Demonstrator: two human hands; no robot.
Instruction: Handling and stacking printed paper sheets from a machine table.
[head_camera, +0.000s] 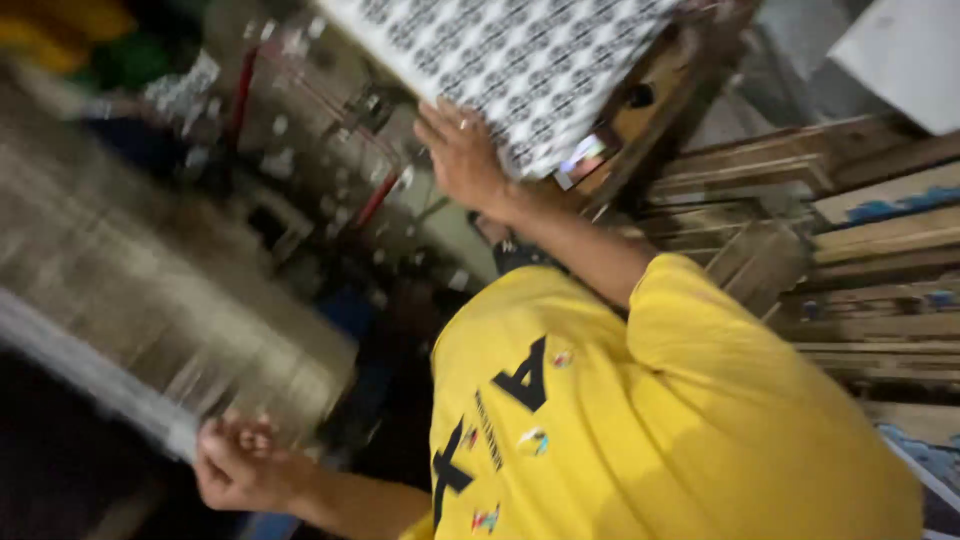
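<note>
A person in a smooth yellow shirt (680, 420) lays the far hand (465, 155), fingers spread flat, on the near edge of a stiff white sheet (520, 60) printed with rows of small dark rings, far and centre. The same person's near hand (235, 465), at the near left, curls loosely at the edge of a blurred, glossy grey sheet (150, 300). Rough wooden planks (860, 250) lie stacked at the right; the camera wearer's own hands are out of view.
</note>
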